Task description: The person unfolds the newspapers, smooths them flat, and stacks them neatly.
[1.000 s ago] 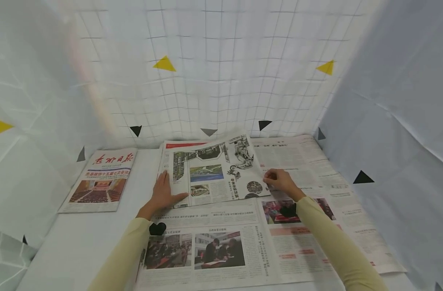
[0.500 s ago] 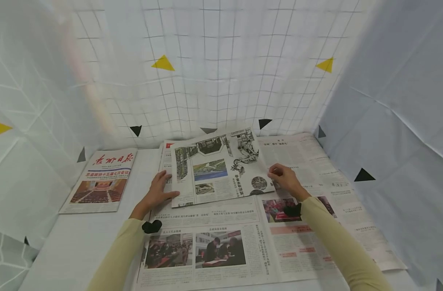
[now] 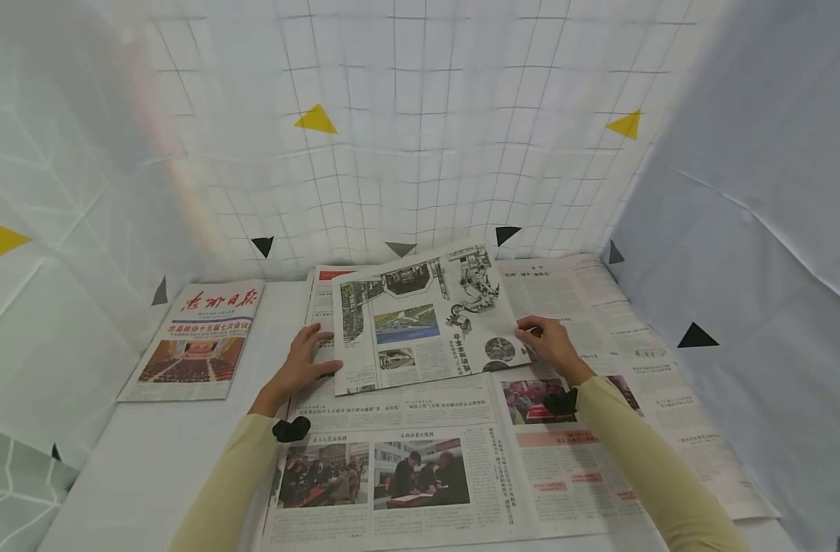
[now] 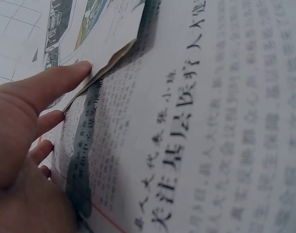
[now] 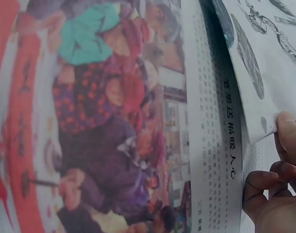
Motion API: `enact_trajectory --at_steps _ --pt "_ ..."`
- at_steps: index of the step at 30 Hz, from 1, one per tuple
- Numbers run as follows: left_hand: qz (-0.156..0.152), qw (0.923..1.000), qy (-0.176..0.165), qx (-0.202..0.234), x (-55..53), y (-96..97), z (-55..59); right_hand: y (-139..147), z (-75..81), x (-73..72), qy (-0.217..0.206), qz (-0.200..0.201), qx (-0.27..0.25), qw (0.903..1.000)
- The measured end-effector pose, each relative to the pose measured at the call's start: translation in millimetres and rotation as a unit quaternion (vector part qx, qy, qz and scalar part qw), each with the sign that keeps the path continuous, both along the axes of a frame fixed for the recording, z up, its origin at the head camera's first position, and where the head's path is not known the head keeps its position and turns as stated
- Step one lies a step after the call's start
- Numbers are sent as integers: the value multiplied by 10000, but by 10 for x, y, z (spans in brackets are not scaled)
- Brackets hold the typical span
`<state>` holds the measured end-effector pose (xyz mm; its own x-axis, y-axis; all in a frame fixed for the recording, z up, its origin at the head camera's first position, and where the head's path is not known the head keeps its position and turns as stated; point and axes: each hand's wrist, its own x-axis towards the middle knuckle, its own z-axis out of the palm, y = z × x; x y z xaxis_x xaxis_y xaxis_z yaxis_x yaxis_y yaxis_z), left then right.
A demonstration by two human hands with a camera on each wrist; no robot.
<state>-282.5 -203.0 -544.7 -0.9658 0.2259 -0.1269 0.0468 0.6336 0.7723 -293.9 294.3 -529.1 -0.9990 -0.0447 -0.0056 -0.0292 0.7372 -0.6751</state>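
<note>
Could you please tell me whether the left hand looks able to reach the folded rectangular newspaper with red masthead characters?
Probably yes: the left hand is the nearer one, and nothing stands on the white tabletop between it and the folded red-masthead newspaper.

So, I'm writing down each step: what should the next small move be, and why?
Probably turn the top newspaper slightly to square it up: it sits askew over the spread newspaper, the right hand pinches its near right corner, and the left hand is open at its left edge.

The folded newspaper (image 3: 423, 322) has shifted right, the left grip (image 3: 299, 366) drawing back to its edge.
</note>
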Motion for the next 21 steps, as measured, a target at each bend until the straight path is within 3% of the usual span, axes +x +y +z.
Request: enact_trajectory --at_steps 16,21 --pt "24 9994 23 354 -13 11 -19 -74 -39 -12 26 -373 -1067 9936" --pt "153 9989 -59 431 -16 -15 -28 -74 -32 -22 89 -519 -1331 9897"
